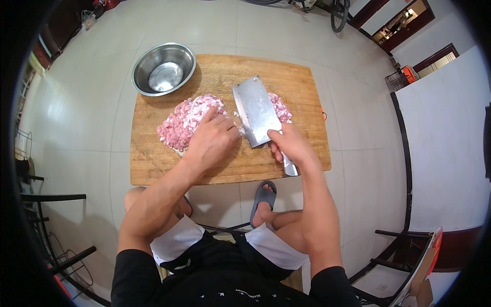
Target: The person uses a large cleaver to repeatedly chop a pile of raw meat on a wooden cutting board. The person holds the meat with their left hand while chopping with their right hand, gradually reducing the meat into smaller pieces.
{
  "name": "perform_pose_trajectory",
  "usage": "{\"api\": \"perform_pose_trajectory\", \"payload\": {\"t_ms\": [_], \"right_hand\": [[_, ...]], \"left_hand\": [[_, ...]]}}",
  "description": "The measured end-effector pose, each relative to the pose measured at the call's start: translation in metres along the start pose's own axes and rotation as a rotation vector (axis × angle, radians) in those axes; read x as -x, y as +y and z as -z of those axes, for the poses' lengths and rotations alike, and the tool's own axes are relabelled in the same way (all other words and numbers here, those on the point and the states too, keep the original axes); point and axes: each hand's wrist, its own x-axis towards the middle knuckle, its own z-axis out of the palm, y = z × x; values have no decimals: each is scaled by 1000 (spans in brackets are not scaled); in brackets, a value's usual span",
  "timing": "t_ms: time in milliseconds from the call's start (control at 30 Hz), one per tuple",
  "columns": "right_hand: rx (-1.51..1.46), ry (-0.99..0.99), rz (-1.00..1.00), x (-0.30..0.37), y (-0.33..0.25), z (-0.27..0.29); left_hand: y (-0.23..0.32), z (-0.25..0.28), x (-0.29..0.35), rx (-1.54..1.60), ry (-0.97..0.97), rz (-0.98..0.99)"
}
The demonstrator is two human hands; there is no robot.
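Note:
A wooden cutting board (286, 66) lies before me with a heap of diced pink and white raw meat (179, 123) on its left half. My left hand (212, 130) rests at the heap's right edge, index finger stretched onto the meat and the other fingers loosely bent; their tips are partly hidden. Gripped by its metal handle in my right hand (289, 143) is a cleaver (255, 110), its broad blade tilted with one flat side up. More diced meat (280, 108) shows to the right of the blade, which covers part of it.
A steel bowl (164, 71) with nothing in it sits on the board's far left corner. Below the near edge are my legs and a grey slipper (263, 199). Black-framed chairs (56, 197) stand at left and lower right. A bicycle wheel (339, 15) shows at the far side.

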Motion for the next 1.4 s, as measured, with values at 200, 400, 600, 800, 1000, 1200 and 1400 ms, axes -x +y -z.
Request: {"api": "perform_pose_trajectory", "payload": {"t_ms": [200,400,600,800,1000,1200,1400], "right_hand": [[143,121,-87,30,-8,26],[598,273,199,79,-32,-1],[709,264,220,101,-29,-30],[730,216,183,108,-39,-38],[696,99,185,106,-33,-43],[765,93,178,78,-41,-58],[748,296,304,33,-43,-70]], "left_hand": [[-5,-2,-2,53,35,78],[-3,1,-12,52,68,160],[-10,5,-9,56,-75,141],[-2,8,-2,19,32,99],[-4,-6,1,45,34,48],[-5,-6,5,91,10,51],[-3,-6,1,70,-3,22]]}}
